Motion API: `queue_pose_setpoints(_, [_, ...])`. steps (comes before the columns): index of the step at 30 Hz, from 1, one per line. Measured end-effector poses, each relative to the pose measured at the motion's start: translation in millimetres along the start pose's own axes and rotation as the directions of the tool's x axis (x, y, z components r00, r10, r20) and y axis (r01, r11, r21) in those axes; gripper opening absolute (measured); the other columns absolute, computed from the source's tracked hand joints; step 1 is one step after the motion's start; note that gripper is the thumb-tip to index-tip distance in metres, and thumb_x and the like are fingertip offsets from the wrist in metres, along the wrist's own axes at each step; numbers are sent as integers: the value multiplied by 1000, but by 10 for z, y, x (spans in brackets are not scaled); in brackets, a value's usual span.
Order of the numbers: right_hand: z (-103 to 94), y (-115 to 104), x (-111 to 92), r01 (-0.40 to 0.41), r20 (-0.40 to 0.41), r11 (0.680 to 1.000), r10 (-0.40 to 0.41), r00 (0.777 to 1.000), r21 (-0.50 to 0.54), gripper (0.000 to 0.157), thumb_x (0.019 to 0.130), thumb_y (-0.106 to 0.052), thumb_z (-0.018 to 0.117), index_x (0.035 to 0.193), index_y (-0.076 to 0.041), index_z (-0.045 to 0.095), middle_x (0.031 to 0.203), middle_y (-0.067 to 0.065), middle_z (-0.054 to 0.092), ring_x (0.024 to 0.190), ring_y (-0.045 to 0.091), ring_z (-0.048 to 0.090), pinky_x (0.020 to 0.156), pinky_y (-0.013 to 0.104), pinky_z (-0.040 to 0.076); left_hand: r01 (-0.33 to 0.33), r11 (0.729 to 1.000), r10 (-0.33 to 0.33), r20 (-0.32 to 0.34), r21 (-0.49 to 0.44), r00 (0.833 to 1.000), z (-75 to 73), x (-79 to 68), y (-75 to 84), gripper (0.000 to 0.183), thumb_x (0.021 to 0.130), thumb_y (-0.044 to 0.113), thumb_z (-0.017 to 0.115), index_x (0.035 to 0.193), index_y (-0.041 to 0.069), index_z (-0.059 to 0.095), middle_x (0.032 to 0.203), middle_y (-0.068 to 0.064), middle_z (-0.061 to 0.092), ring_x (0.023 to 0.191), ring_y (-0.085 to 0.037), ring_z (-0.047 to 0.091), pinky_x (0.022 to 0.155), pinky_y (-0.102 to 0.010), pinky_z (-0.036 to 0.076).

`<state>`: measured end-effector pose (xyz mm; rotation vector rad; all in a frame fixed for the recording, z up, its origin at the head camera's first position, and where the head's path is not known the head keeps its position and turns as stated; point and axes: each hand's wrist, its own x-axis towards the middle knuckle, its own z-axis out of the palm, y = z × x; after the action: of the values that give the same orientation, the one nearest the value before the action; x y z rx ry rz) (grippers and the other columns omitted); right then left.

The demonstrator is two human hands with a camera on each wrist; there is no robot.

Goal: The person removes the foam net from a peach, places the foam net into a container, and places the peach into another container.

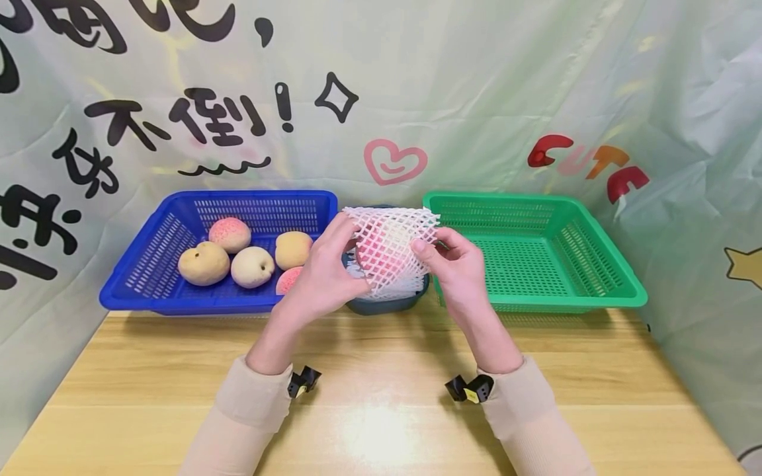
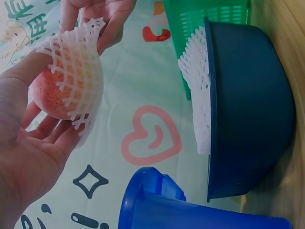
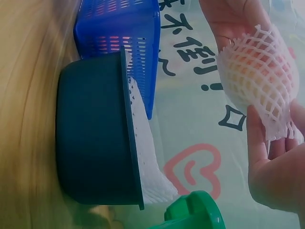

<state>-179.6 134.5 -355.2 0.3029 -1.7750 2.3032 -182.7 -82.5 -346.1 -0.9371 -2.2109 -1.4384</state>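
Note:
Between both hands, above a dark teal tub (image 2: 248, 105), is a pink-and-yellow peach (image 2: 52, 95) partly inside a white foam fruit net (image 1: 395, 248). My left hand (image 1: 321, 268) holds the peach and the net's open edge, thumb on one side and fingers on the other. In the left wrist view, the peach's pink side shows bare near that palm. On the opposite side, my right hand (image 1: 461, 264) pinches the gathered net end between thumb and fingers. More white foam nets (image 3: 145, 143) lie in the tub and stick out past its rim.
To the left stands a blue basket (image 1: 220, 304) with several peaches (image 1: 253, 267) in it. A green basket (image 1: 536, 301) stands to the right, with no fruit in it. All stand on a wooden table (image 1: 381, 383) against a printed cloth backdrop (image 1: 476, 79).

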Motion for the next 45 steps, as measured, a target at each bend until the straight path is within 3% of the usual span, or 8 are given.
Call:
queue_pose_setpoints(7, [15, 14, 12, -10, -27, 999, 11, 1000, 30, 31, 92, 12, 70, 91, -18, 72, 94, -3, 68, 77, 8, 64, 66, 20, 54, 7, 1000, -7, -6, -31, 1000, -57, -4, -11, 73, 67, -13, 82, 134, -2, 56, 138, -12, 51, 121, -22, 54, 104, -38, 53])
queue_pose_setpoints(15, [22, 9, 17, -37, -40, 999, 38, 998, 37, 27, 93, 11, 69, 94, -16, 68, 99, -1, 66, 76, 7, 64, 65, 20, 54, 23, 999, -23, -22, -37, 999, -106, -6, -56, 76, 69, -8, 83, 138, 0, 54, 143, -10, 50, 128, -21, 54, 103, -41, 53])
queue_pose_setpoints(27, [1, 31, 42, -41, -77, 998, 44, 996, 45, 25, 94, 9, 69, 98, -16, 68, 92, -2, 67, 74, 7, 64, 62, 20, 53, 19, 999, -22, -60, -48, 998, -234, 6, -91, 78, 74, -3, 89, 143, 7, 55, 142, -6, 51, 128, -17, 53, 102, -36, 53])
queue_pose_setpoints(39, [-26, 49, 69, -54, -117, 997, 60, 991, 50, 23, 94, 7, 70, 98, -15, 65, 93, -4, 68, 77, 6, 64, 67, 20, 54, 53, 999, -53, -162, -3, 985, -383, -8, -109, 78, 73, 5, 94, 140, 5, 56, 139, -6, 53, 123, -14, 56, 97, -26, 54])
queue_pose_setpoints(45, [-17, 97, 85, -75, -144, 996, 81, 986, 44, 26, 93, 9, 69, 101, -14, 61, 98, -4, 66, 79, 7, 64, 71, 20, 53, 95, 995, -81, -290, 37, 954, -506, -17, -190, 77, 73, -1, 92, 140, 3, 54, 138, -9, 53, 123, -15, 56, 92, -20, 53])
